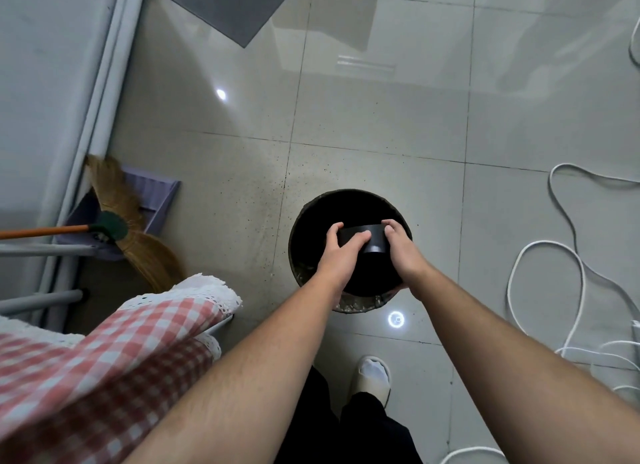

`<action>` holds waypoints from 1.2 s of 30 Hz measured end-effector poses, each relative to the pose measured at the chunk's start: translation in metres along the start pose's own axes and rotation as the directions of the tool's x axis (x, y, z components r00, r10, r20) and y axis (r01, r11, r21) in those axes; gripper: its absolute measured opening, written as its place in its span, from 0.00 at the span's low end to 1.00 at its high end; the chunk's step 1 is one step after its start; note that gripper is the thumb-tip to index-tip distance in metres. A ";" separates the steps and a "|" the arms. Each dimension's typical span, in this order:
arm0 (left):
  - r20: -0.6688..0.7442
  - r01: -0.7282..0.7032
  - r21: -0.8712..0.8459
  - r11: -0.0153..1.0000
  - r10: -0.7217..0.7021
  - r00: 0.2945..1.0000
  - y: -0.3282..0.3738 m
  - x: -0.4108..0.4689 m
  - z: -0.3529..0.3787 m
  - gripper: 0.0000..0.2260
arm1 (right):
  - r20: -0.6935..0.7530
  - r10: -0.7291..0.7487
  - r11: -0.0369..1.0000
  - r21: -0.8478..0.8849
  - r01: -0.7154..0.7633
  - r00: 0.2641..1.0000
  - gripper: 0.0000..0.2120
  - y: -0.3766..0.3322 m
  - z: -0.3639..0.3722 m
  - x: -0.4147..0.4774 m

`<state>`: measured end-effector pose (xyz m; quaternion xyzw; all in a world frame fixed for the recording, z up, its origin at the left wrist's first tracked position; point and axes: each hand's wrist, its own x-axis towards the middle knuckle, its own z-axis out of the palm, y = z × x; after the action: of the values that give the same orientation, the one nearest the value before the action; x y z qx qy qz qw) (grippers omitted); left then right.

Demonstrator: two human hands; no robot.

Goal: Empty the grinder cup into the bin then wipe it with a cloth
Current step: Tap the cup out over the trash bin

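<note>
A round dark bin (313, 207) with a clear liner stands on the tiled floor below me. Both my hands hold a black grinder cup (372, 238) over the bin's mouth. My left hand (341, 254) grips the cup's left side with the thumb across its front. My right hand (403, 250) grips its right side. The cup's opening faces away from me, so its contents are hidden. No cloth for wiping shows in view.
A table corner with a red-checked, lace-edged tablecloth (138, 328) juts in at lower left. A straw broom (131, 228) and purple dustpan (152, 197) lean by the wall at left. White cables (568, 256) loop over the floor at right. My slippered foot (374, 377) stands near the bin.
</note>
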<state>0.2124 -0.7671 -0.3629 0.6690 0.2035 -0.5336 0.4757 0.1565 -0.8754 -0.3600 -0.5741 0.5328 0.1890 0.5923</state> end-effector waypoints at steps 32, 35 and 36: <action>0.078 -0.294 0.100 0.951 0.287 0.955 0.027 -0.140 -0.036 0.64 | 0.176 -0.214 0.976 0.083 0.202 0.961 0.37 -0.043 -0.039 -0.152; 0.098 -0.409 0.124 0.904 0.399 0.912 0.038 -0.185 -0.046 0.63 | 0.261 -0.313 0.949 0.045 0.312 0.913 0.43 -0.066 -0.058 -0.194; 0.096 -0.450 0.127 0.884 0.440 0.893 0.041 -0.201 -0.049 0.61 | 0.280 -0.343 0.938 0.042 0.345 0.897 0.44 -0.072 -0.063 -0.209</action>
<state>0.1995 -0.6971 -0.1645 0.7132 -0.0103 -0.4449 0.5415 0.1153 -0.8690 -0.1342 -0.6287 0.3320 0.1636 0.6839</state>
